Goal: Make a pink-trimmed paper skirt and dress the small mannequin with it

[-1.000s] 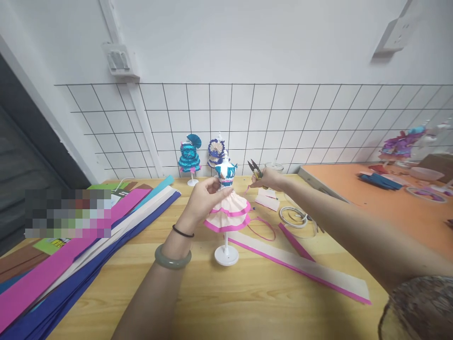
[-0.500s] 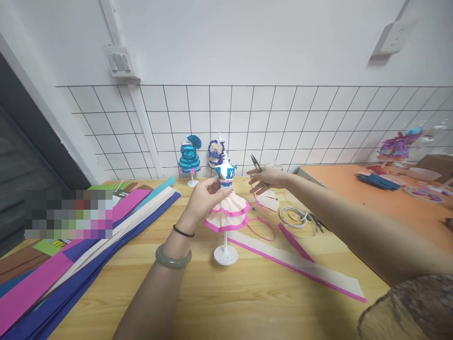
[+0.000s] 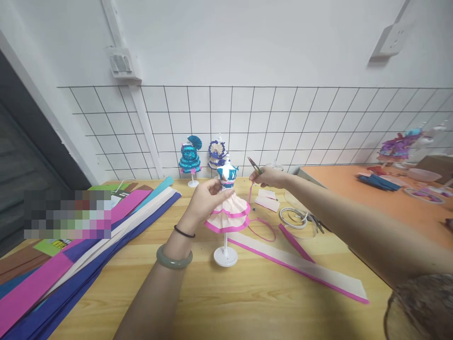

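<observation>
A small white dress form [image 3: 225, 255] stands upright on its round base. It wears a blue-and-white top and a tiered cream paper skirt with pink borders [image 3: 231, 215]. My left hand [image 3: 207, 200] is closed around the dress form at the waist, from the left side. To the right and a little beyond it, my right hand [image 3: 268, 176] holds small scissors [image 3: 254, 165], blades pointing up and left, handles hidden in the palm. A thin pink cord [image 3: 250, 192] hangs from its pinched fingertips, and more cord curves on the table below.
Cream strip with pink edge [image 3: 300, 269] and pink strip [image 3: 295, 242] lie at front right. Behind them are a coil of white wire [image 3: 293, 217] and cream paper pieces [image 3: 267, 202]. Long coloured paper strips [image 3: 116, 236] cover the left. Two dressed forms [image 3: 190, 160] stand behind.
My right hand's fingers have drawn together from a looser spread, now pinching the cord, and the scissors shifted slightly left. My left hand stays on the dress form.
</observation>
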`<state>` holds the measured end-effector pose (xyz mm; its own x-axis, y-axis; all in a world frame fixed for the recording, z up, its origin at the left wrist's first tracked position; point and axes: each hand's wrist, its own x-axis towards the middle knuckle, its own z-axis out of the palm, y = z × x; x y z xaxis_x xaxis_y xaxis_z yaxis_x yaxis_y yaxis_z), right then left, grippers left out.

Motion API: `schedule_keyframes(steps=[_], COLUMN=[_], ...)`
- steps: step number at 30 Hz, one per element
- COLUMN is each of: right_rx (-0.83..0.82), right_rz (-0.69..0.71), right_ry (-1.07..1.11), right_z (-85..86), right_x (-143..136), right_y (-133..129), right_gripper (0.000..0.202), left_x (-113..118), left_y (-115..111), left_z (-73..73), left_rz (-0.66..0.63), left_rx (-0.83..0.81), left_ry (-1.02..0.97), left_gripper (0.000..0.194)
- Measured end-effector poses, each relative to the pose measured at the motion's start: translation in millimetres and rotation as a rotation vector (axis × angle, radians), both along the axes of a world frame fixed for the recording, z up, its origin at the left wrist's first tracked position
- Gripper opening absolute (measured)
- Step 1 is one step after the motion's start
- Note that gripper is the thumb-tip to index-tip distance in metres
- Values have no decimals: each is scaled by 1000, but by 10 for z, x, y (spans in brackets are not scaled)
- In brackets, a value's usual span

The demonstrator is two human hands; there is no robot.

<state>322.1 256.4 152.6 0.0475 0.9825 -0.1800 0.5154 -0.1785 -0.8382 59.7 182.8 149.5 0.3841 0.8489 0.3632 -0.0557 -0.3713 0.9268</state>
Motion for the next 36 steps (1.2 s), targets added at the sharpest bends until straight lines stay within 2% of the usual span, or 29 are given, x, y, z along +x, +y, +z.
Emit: schedule_keyframes(steps=[9,17,24,29,36], right_rx=[-84,-43,-15,-27,-73], right_rz=[60,5,-29,-34,-27], right_ry=[254,173,112,135,219], right_z=[-41,-30,-30,-14,-96], right_x=[-83,-45,-63,-92,-79], right_y=[-92,-85,-138,-168,-100], right_gripper=[12,21,15,13,10], left_x=[-7,-5,-13,-9,-15], left_y=[12,1,0,-24,-17], left_z=[-7,2,-2,23,5], left_rz=[48,48,37,41,20], left_rx=[35,44,65,44,32], left_ry=[21,48,56,59,51], left_gripper=[29,30,33,32,29])
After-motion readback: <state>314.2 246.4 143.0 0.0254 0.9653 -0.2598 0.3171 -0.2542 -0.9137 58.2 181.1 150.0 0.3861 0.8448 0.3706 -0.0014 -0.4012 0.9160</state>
